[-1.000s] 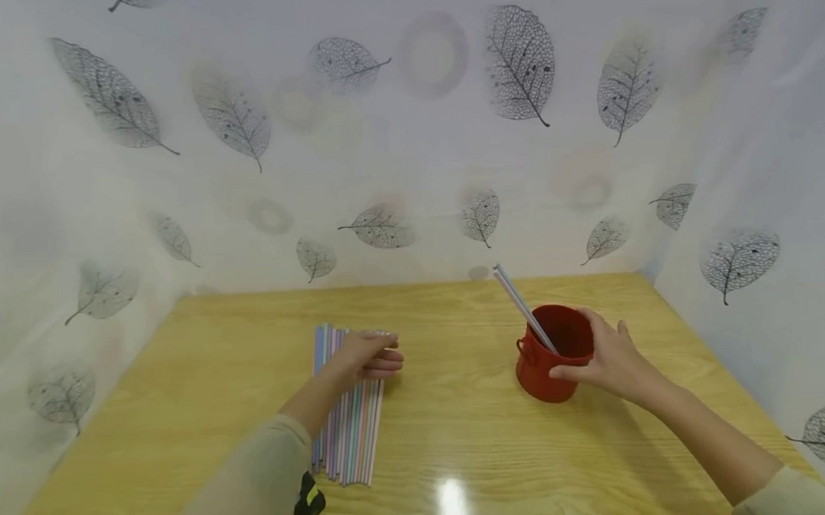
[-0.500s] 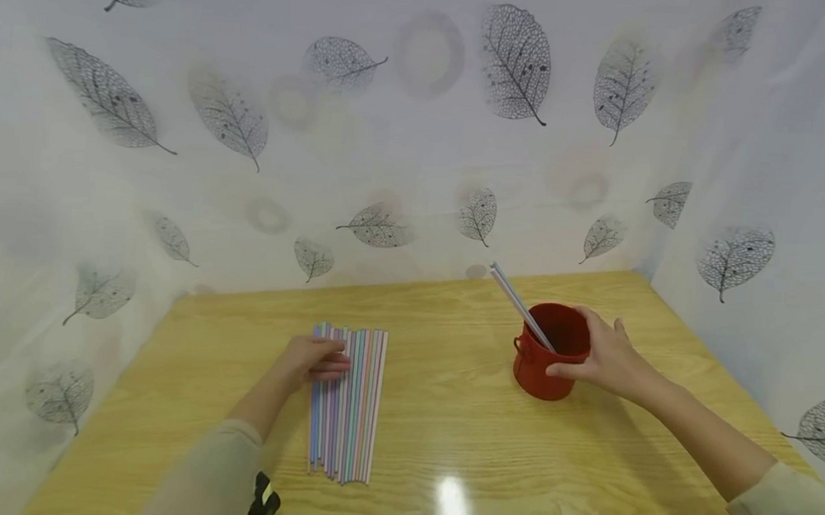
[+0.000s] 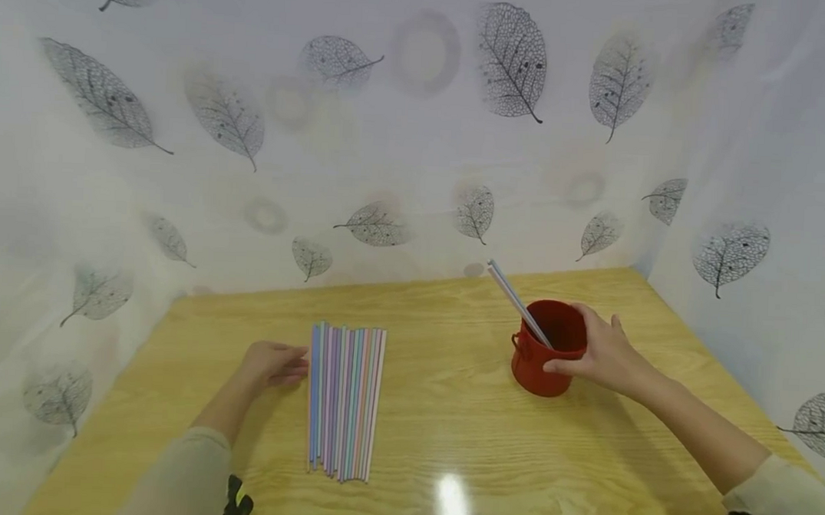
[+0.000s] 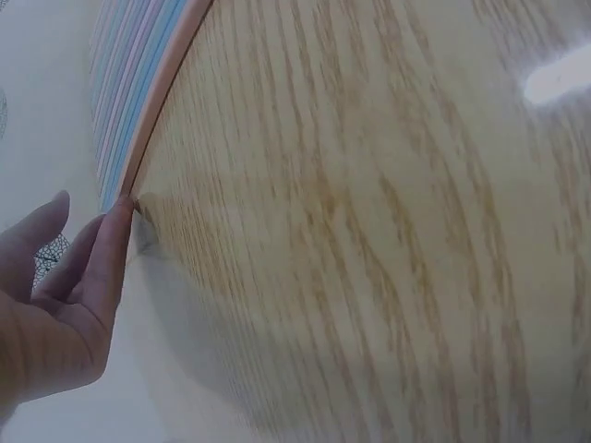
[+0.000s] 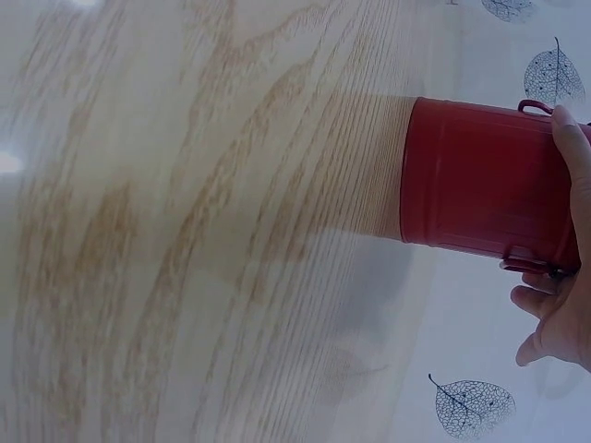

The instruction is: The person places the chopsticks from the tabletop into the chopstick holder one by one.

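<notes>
We are judging a light, even touch best along the row of pastel straws, lest they be rolling or spreading, with the red pail being braced steady. Lower left of center, the row is lying just right of our left hand, whose extended fingers are holding nothing and seemingly touching its edge. At center right, our right hand is gripping the pail, where slim straws are leaning.
</notes>
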`<state>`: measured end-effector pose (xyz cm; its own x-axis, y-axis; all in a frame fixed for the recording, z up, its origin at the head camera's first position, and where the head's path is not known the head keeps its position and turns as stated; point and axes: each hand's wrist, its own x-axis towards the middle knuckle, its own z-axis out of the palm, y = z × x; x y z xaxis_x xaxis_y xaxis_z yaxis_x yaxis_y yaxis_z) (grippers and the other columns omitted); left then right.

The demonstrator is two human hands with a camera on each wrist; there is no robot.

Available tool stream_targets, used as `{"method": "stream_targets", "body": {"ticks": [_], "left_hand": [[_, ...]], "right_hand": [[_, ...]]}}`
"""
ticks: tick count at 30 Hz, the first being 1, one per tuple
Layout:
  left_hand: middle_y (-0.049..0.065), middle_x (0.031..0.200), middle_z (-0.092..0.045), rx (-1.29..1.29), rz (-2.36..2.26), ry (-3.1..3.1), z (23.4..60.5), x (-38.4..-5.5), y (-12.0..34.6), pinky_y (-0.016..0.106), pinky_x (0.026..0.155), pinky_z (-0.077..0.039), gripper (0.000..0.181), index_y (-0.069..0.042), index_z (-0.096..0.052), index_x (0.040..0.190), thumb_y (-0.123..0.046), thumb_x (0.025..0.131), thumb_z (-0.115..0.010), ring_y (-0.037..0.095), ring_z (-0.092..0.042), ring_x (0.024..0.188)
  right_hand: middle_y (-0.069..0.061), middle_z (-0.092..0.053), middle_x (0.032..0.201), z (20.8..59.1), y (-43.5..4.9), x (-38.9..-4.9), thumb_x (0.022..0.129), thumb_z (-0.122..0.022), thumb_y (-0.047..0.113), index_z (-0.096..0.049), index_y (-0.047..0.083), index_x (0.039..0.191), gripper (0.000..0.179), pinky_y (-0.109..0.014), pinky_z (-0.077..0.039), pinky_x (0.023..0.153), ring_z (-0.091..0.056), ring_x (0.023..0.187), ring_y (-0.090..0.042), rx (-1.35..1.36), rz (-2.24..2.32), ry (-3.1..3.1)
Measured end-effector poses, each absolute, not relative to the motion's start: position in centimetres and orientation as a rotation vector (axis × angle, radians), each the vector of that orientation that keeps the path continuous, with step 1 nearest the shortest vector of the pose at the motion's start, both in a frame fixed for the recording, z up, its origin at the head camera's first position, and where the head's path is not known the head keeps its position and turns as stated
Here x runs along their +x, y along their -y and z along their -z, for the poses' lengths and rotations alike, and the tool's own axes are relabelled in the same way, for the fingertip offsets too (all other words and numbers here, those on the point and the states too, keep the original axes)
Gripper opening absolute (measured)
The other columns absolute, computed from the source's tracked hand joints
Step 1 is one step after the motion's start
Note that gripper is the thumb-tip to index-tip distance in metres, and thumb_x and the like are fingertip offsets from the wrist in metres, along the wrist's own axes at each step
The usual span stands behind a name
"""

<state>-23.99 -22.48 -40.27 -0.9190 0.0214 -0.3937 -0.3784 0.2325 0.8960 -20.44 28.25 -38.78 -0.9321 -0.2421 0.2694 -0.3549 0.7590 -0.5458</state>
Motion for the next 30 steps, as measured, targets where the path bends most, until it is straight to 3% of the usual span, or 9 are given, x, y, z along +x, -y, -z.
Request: {"method": "stream_targets", "body": {"ticks": [10, 17, 25, 30], "left_hand": [[0.009, 0.077, -0.068, -0.338, -1.388, -2.399, 40.8, -24.7, 22.0, 0.03, 0.068, -0.061, 0.031, 0.013, -0.06, 0.101, -0.01, 0.084, -0.07, 0.015, -0.065, 0.066], [0.007, 0.065, -0.061, -0.29, -1.143, -2.565, 41.0, -25.2, 20.9, 0.027, 0.054, -0.058, 0.033, 0.006, -0.058, 0.082, -0.018, 0.075, -0.08, 0.015, -0.059, 0.055], [0.001, 0.055, -0.054, -0.327, -1.032, -2.569, 41.1, -25.6, 21.1, 0.016, 0.045, -0.048, 0.037, 0.009, -0.058, 0.084, -0.021, 0.077, -0.079, 0.007, -0.05, 0.045], [0.001, 0.054, -0.057, -0.381, -1.201, -2.418, 41.5, -25.8, 21.8, 0.015, 0.047, -0.052, 0.026, 0.007, -0.059, 0.083, -0.013, 0.081, -0.075, 0.007, -0.053, 0.045]], "right_hand": [[-0.026, -0.055, 0.122, 38.5, -28.2, -20.5, 0.066, -0.086, 0.036, -0.035, -0.009, 0.132, 0.095, -0.078, -0.002, 0.103, -0.047, 0.116, -0.048, 0.474, -0.899, 2.78], [-0.027, -0.055, 0.121, 38.3, -28.1, -20.5, 0.066, -0.086, 0.035, -0.035, -0.009, 0.132, 0.094, -0.079, -0.002, 0.103, -0.047, 0.115, -0.048, 0.477, -0.902, 2.774], [-0.028, -0.053, 0.123, 38.6, -27.9, -20.3, 0.066, -0.086, 0.035, -0.034, -0.009, 0.133, 0.096, -0.077, -0.001, 0.104, -0.046, 0.116, -0.049, 0.46, -0.929, 2.771], [-0.028, -0.052, 0.125, 38.7, -27.9, -20.3, 0.067, -0.085, 0.035, -0.032, -0.009, 0.134, 0.096, -0.077, -0.001, 0.105, -0.045, 0.117, -0.049, 0.457, -0.933, 2.782]]}}
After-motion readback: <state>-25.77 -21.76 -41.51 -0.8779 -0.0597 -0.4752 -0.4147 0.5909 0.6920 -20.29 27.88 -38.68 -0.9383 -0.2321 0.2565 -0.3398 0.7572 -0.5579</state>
